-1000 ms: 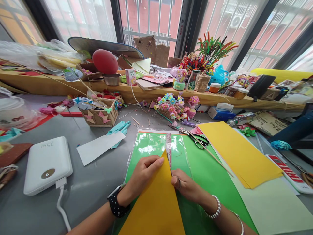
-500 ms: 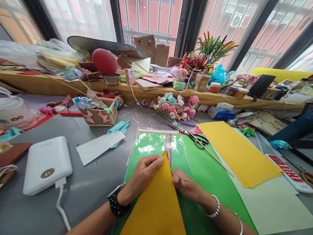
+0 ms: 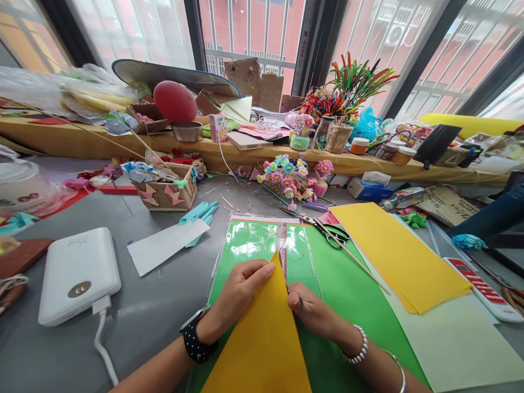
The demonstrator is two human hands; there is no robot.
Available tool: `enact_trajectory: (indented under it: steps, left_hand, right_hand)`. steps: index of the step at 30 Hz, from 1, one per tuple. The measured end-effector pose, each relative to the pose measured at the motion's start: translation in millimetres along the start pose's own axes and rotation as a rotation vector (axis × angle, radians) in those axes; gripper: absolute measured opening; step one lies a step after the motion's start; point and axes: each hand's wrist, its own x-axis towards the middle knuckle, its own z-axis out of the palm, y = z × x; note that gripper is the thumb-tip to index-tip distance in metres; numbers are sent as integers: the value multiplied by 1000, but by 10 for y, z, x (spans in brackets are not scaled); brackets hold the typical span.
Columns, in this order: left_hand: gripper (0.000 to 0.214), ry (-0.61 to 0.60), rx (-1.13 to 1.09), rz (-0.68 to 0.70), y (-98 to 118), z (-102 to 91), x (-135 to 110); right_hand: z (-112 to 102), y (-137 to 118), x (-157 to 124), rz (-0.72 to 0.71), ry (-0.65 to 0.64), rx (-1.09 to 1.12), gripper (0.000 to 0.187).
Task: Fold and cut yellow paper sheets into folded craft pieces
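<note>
A folded-looking sheet of yellow paper (image 3: pixel 262 338) rises to a point in front of me, its lower end out of view. My left hand (image 3: pixel 237 292) pinches it near the tip, thumb on top. On the paper's right edge, my right hand (image 3: pixel 313 311) is closed around small scissors (image 3: pixel 302 304); a handle loop shows at the thumb, and the rest is mostly hidden by the hand and paper. Both hands are above a green sheet (image 3: pixel 347 289) with a clear plastic sleeve (image 3: pixel 245 240). A ruler (image 3: pixel 282 232) lies just beyond the paper's tip.
Black-handled scissors (image 3: pixel 333 234) and a thin wooden stick (image 3: pixel 356 259) lie ahead to the right, beside stacked yellow sheets (image 3: pixel 393 251). Left are a white power bank (image 3: pixel 82 273), a pale paper strip (image 3: pixel 167 248) and a decorated box (image 3: pixel 166 191). Craft flowers (image 3: pixel 286 177) stand behind.
</note>
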Motion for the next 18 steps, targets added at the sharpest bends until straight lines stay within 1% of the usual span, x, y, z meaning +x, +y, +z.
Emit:
enact_trajectory:
  steps: [9,13,18]
  left_hand:
    - [32,1,42,11,12,4,-3]
    - [32,5,44,0,32,10,-6]
    - [33,9,61,1,35,16,-8]
  right_hand:
    - [-4,19,13,-31,31,96,71]
    - [-5,-12,22,-51,32,132,64]
    - [-12,9,20,-50,31,136,61]
